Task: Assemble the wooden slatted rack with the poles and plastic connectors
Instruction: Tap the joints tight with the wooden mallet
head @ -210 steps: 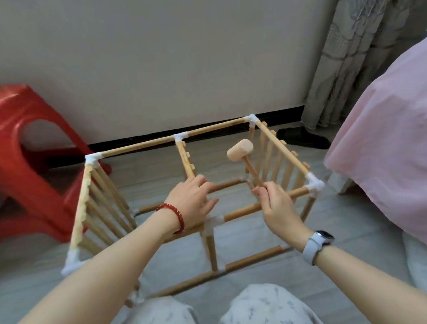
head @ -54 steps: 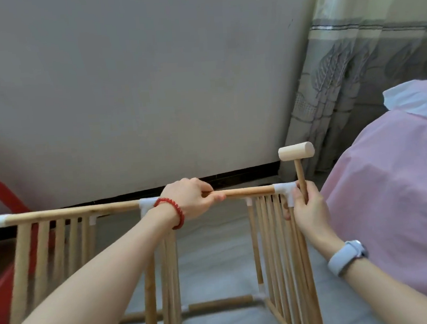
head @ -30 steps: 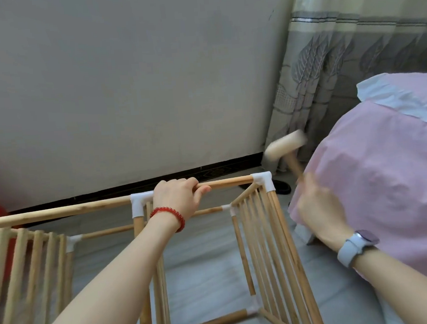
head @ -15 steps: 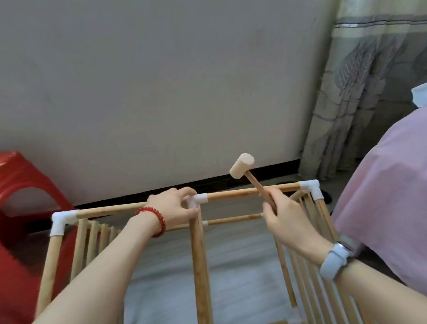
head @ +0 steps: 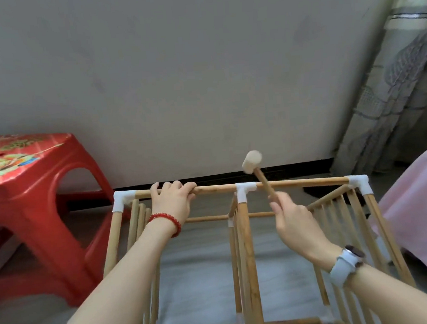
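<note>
The wooden slatted rack (head: 247, 248) stands upright on the floor in front of me, its poles joined by white plastic connectors. My left hand (head: 172, 203) grips the top front pole (head: 214, 189) between the left corner connector (head: 121, 199) and the middle connector (head: 244, 190). My right hand (head: 295, 222) holds the handle of a small wooden mallet (head: 256, 168). The mallet head hovers just above and slightly right of the middle connector. A right corner connector (head: 359, 182) caps the far end.
A red plastic stool (head: 32, 206) stands close to the rack's left side. A grey wall with a black skirting (head: 221, 177) runs behind. A curtain (head: 393, 91) hangs at right, and a pink bedcover (head: 420, 209) presses near the rack's right panel.
My left hand slid left along the top pole, off the middle connector. The mallet head came from the right corner to above the middle connector. My view swung left, showing the stool.
</note>
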Available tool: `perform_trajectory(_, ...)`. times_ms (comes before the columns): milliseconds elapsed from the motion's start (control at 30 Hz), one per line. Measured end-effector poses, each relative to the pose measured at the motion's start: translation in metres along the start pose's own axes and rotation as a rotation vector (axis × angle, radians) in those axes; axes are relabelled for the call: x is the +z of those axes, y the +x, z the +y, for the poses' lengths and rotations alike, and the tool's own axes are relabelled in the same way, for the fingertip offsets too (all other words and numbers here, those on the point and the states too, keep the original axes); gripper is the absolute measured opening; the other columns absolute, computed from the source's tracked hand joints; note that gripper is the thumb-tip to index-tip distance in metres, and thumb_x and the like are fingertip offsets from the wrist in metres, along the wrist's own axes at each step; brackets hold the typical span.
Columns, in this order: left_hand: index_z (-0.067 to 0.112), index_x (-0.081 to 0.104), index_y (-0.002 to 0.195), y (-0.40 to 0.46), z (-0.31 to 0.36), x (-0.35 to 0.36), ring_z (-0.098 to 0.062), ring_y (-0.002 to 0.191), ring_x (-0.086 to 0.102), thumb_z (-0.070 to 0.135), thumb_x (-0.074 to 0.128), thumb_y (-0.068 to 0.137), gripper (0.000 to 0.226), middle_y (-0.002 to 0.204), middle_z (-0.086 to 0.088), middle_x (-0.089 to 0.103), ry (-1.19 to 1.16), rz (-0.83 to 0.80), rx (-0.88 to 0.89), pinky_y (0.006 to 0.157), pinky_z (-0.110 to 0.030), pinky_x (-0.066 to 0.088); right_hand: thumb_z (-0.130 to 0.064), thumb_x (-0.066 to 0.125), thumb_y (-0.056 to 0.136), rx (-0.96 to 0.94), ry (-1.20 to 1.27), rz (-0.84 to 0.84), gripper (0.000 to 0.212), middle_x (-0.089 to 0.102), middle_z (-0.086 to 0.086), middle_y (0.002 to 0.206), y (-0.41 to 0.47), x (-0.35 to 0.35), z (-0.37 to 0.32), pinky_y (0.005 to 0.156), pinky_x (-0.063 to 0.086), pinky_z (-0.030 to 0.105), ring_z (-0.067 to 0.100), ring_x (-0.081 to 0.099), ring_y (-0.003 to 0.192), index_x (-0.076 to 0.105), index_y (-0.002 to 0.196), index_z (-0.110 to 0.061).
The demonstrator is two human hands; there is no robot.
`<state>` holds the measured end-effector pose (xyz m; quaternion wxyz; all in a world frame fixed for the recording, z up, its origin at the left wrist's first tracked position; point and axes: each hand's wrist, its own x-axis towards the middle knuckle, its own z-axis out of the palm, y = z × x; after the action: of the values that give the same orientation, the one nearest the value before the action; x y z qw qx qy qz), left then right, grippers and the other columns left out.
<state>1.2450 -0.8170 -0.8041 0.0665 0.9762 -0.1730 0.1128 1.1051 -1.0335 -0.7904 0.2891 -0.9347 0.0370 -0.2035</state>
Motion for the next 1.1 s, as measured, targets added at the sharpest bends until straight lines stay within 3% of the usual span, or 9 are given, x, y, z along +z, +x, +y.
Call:
perform_trajectory(167,0.037,0.049,0.121,0.008,-0.008,0.011,-0.017,0.111,0.044,0.033,0.032,0.1,0.027,0.107,0.005,0.052,-0.031,-0.03,-0.045,0.107,-0.041,0.015,-0.037,0.027,0.096,-0.101,0.084,0.201,0.025,0.045,-0.008,0.051,0.004,0.006,-0.011,0.041,0.034,0.019,0.01,0.049,0.044,0.045,0.102,-0.021)
perform_trajectory(267,0.037,0.051,0.12,0.001,-0.016,0.024,-0.017,0.108,0.044,0.033,0.033,0.1,0.026,0.101,0.006,0.05,-0.071,-0.039,-0.082,0.099,-0.037,0.017,-0.033,0.027,0.101,-0.009,-0.267,-0.187,0.022,0.053,-0.003,0.071,0.005,0.022,-0.008,0.054,0.036,0.032,0.024,0.06,0.071,0.044,0.104,-0.019)
perform_trajectory(367,0.039,0.048,0.122,0.001,-0.027,0.038,-0.017,0.108,0.044,0.036,0.032,0.1,0.028,0.106,0.006,0.053,-0.046,-0.075,-0.123,0.095,-0.036,0.021,-0.032,0.027,0.101,0.037,-0.186,-0.135,0.022,0.053,-0.006,0.067,0.013,0.038,-0.005,0.05,0.032,0.028,0.017,0.055,0.062,0.045,0.105,-0.02)
perform_trajectory(500,0.039,0.046,0.124,-0.001,-0.043,0.057,-0.016,0.112,0.043,0.037,0.031,0.1,0.029,0.113,0.006,0.053,-0.054,-0.201,-0.196,0.096,-0.037,0.024,-0.032,0.027,0.101,0.153,-0.291,-0.353,0.027,0.062,0.007,0.094,0.032,0.061,0.0,0.069,0.039,0.035,0.034,0.058,0.096,0.049,0.104,-0.016)
perform_trajectory(633,0.039,0.047,0.122,-0.009,-0.059,0.083,-0.016,0.112,0.045,0.042,0.029,0.099,0.029,0.114,0.007,0.055,-0.012,-0.198,-0.249,0.094,-0.038,0.025,-0.037,0.029,0.1,0.067,-0.096,-0.128,0.021,0.055,-0.005,0.071,0.05,0.072,-0.014,0.058,0.037,0.033,0.026,0.056,0.07,0.048,0.104,-0.027)
perform_trajectory(767,0.041,0.052,0.116,-0.008,-0.06,0.09,-0.016,0.106,0.048,0.045,0.022,0.099,0.034,0.105,0.008,0.058,-0.055,-0.119,-0.252,0.089,-0.038,0.025,-0.036,0.033,0.1,-0.004,-0.183,-0.133,0.023,0.057,0.001,0.078,0.078,0.079,-0.03,0.063,0.037,0.035,0.029,0.053,0.076,0.051,0.102,-0.021)
perform_trajectory(900,0.04,0.055,0.113,-0.011,-0.061,0.099,-0.015,0.103,0.048,0.044,0.023,0.1,0.034,0.102,0.009,0.059,-0.04,-0.06,-0.262,0.088,-0.037,0.024,-0.026,0.035,0.1,-0.084,0.07,0.208,0.011,0.048,-0.008,0.055,0.074,0.083,-0.033,0.045,0.031,0.024,0.008,0.048,0.046,0.045,0.098,-0.021)
perform_trajectory(1033,0.04,0.056,0.112,-0.011,-0.062,0.099,-0.015,0.102,0.048,0.043,0.025,0.1,0.033,0.101,0.009,0.059,-0.071,-0.059,-0.266,0.088,-0.037,0.023,-0.029,0.028,0.101,0.148,-0.33,-0.316,0.024,0.059,0.006,0.082,0.045,0.1,-0.008,0.061,0.037,0.033,0.031,0.058,0.077,0.046,0.107,-0.014)
perform_trajectory(1100,0.04,0.056,0.112,-0.011,-0.062,0.099,-0.016,0.102,0.048,0.043,0.025,0.099,0.033,0.102,0.008,0.059,-0.076,-0.073,-0.262,0.088,-0.037,0.023,-0.03,0.029,0.1,0.135,-0.261,-0.219,0.025,0.056,0.001,0.072,0.042,0.102,-0.003,0.058,0.035,0.033,0.025,0.052,0.064,0.048,0.105,-0.014)
